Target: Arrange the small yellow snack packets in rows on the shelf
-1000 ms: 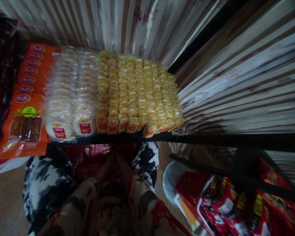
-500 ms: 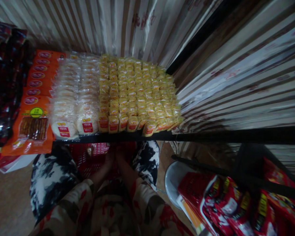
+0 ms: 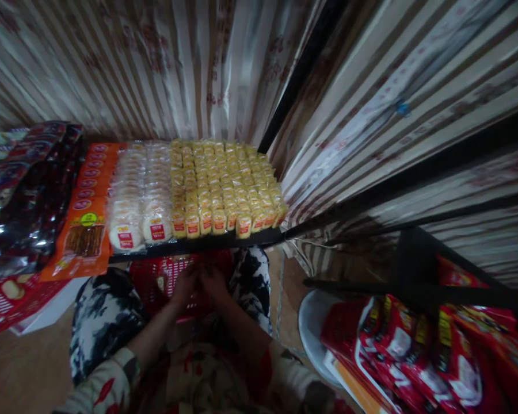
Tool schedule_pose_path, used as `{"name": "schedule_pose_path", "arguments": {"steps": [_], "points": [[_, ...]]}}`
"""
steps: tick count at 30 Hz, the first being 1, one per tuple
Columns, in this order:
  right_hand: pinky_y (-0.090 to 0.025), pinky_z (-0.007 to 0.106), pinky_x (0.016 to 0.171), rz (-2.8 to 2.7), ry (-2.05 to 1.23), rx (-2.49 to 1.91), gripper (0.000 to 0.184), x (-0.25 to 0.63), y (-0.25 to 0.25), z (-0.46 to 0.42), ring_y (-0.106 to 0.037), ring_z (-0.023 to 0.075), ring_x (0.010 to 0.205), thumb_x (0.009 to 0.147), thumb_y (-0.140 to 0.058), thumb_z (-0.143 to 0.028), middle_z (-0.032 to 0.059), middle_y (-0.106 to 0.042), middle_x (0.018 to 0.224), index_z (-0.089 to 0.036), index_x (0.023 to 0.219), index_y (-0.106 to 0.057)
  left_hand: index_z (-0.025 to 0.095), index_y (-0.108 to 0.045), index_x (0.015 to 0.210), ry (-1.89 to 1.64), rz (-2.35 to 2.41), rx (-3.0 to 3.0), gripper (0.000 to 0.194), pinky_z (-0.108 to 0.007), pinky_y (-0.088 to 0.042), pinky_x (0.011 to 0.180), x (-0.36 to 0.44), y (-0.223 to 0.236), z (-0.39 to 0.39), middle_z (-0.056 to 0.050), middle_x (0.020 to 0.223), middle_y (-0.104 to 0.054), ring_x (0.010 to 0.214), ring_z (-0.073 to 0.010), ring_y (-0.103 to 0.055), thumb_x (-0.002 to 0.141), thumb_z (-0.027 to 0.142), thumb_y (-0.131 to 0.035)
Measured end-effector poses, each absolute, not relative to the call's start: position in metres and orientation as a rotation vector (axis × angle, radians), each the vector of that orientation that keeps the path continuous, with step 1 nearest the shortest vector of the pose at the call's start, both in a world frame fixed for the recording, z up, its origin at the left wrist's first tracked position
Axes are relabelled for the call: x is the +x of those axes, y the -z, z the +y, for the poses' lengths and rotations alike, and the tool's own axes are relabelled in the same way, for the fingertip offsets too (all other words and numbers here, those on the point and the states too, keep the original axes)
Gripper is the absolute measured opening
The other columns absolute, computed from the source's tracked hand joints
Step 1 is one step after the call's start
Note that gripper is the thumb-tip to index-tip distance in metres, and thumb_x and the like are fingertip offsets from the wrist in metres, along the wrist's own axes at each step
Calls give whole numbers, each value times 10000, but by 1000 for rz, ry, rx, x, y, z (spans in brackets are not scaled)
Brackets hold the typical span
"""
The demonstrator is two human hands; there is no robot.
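Observation:
Low between my knees, my left hand [image 3: 186,283] and my right hand [image 3: 213,282] are close together over a red plastic basket [image 3: 155,270]. The light is dim and the fingers are too dark to make out, so what they hold, if anything, is not clear. Just beyond the hands is the front edge of a black shelf [image 3: 190,246]. On it stand rows of small yellow-wrapped snacks [image 3: 220,184], two columns of round white crackers [image 3: 140,201] in clear wrap, and overlapping orange snack packets [image 3: 84,230].
Dark shiny packets [image 3: 30,201] fill the shelf's left end, above another red basket [image 3: 12,305]. At lower right, red snack bags [image 3: 414,351] sit beside a pale round tub [image 3: 313,322]. A striped curtain [image 3: 190,75] hangs behind the shelf; dark metal bars [image 3: 435,172] cross the right side.
The view has shifted, so the shelf goods appear lower and smaller and more shows at the left end. My hands stay together over the basket, with more of my forearms visible.

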State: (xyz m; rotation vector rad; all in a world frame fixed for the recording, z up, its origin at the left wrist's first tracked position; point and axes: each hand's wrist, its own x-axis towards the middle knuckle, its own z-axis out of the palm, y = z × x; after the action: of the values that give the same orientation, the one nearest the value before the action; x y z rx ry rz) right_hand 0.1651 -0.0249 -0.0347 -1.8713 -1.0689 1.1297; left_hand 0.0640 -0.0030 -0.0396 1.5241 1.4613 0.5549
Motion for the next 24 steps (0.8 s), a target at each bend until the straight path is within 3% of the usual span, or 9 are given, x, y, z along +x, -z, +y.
{"name": "schedule_pose_path", "arguments": {"steps": [6,9,11,16,20,24], "points": [[-495,337,819,-1104,-1033,-1745,214,192,-1,-40,-628,193,883,754,-548,-237,44,-686,920,-203,917,-683,131,-637,923,-621,1448,1233,269,-330,-528,734,70,15,-17,-69,858,-690,802,-197,-645,751,166,-434],[-468,357,873,-1168,-1006,-1722,199,206,-20,-44,-615,201,924,742,-557,-228,54,-678,950,-192,896,-677,150,-651,812,-681,1459,1504,233,-361,-507,795,70,-6,-23,-65,835,-651,835,-201,-617,729,129,-435],[-457,364,897,-1209,-1035,-1663,300,215,-31,-46,-609,198,961,727,-551,-185,56,-666,1023,-189,1014,-638,160,-654,791,-779,1536,1733,221,-385,-494,824,71,-22,-26,-77,874,-617,872,-210,-594,743,135,-439],[-482,381,872,-1373,-1114,-1436,610,236,-56,-47,-625,188,928,694,-537,-114,46,-661,1048,-199,1289,-430,180,-647,948,-845,1433,2120,271,-420,-464,889,81,-52,-23,-87,1040,-603,990,-232,-555,760,137,-456],[-432,391,945,-1520,-947,-1401,594,251,-74,-43,-557,192,1055,690,-531,-103,68,-599,1135,-201,1272,-457,202,-526,1206,-701,1112,2172,427,-393,-423,963,91,-65,-17,-75,1164,-596,1099,-210,-523,784,177,-467],[-476,364,878,-1456,-996,-1398,611,258,-77,-40,-561,186,1021,690,-543,-124,115,-528,1201,-175,1289,-431,175,-481,1255,-562,1160,1994,474,-353,-421,954,97,-73,-17,-99,1194,-582,1091,-203,-544,800,308,-502]]}}
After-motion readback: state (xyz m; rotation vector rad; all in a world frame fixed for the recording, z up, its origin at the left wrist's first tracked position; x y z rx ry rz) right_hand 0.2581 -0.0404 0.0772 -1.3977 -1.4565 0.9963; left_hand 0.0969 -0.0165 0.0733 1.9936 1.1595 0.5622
